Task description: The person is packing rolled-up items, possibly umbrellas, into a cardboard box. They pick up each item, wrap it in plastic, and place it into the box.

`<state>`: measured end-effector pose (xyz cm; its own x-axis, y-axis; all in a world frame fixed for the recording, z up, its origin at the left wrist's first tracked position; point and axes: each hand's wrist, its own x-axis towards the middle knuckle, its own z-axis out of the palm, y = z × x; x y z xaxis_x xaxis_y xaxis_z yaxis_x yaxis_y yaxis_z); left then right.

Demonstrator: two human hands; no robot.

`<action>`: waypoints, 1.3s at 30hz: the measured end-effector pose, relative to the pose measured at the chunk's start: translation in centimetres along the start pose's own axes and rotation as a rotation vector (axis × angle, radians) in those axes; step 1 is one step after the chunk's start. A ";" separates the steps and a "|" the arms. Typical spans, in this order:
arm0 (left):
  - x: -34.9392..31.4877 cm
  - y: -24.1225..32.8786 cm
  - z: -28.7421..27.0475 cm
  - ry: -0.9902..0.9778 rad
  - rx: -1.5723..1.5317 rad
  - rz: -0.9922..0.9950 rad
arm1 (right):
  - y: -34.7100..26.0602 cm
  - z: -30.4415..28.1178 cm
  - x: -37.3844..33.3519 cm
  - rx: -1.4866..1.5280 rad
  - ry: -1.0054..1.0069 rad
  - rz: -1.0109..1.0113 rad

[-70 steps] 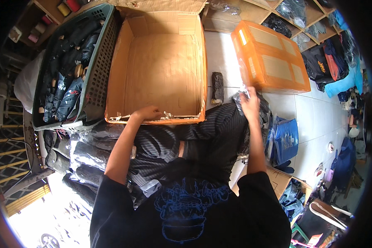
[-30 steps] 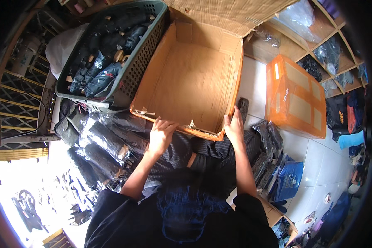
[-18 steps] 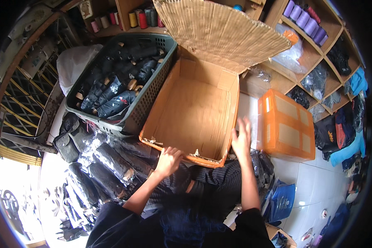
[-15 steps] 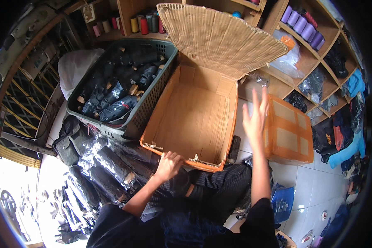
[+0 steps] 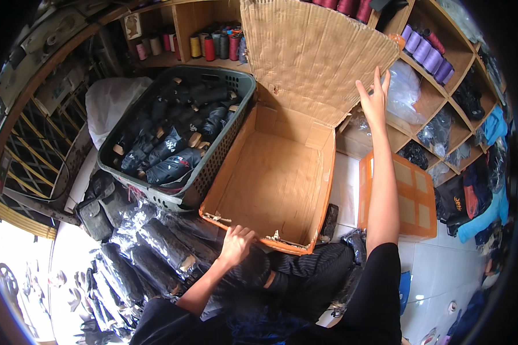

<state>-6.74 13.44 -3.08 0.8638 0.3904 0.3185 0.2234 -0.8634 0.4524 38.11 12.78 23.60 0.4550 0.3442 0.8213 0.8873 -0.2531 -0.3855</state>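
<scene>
An open cardboard box [image 5: 270, 178] with orange tape along its edges stands in front of me, with nothing inside. Its large lid flap [image 5: 316, 57] is raised at the far side. My left hand [image 5: 237, 244] is closed over the near rim of the box, fingers curled on the edge. At the flap's right edge, my right hand [image 5: 375, 99] reaches up with its fingers spread; whether the fingertips touch the cardboard I cannot tell.
Left of the box, a dark green basket [image 5: 224, 129] holds several black bundles resembling folded umbrellas. Plastic-wrapped black bundles [image 5: 155, 241] lie near my left arm. A taped carton [image 5: 408, 201] stands at right. Wooden shelves [image 5: 449, 98] hold thread spools and bags.
My right hand has moved up and away from me to the flap's edge. The left hand keeps its hold on the rim. The whole view has shifted slightly.
</scene>
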 end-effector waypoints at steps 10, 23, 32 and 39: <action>-1.1 0.2 -0.4 -0.011 -0.003 0.005 | -1.3 1.3 1.5 0.247 -0.213 0.158; -0.7 -0.4 1.7 0.099 -0.042 0.063 | 4.3 3.2 -0.7 -0.172 -0.311 -0.023; -0.7 -0.1 1.8 0.086 -0.024 0.046 | 0.0 1.5 -3.3 -0.239 -0.351 -0.184; -0.7 -0.4 2.1 0.102 -0.011 0.045 | -1.3 2.3 -6.2 -0.201 -0.505 -0.170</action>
<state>-6.48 12.81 -5.24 0.8222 0.3824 0.4216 0.1802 -0.8775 0.4444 34.33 13.06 18.06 0.3305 0.7723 0.5426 0.9419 -0.3063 -0.1377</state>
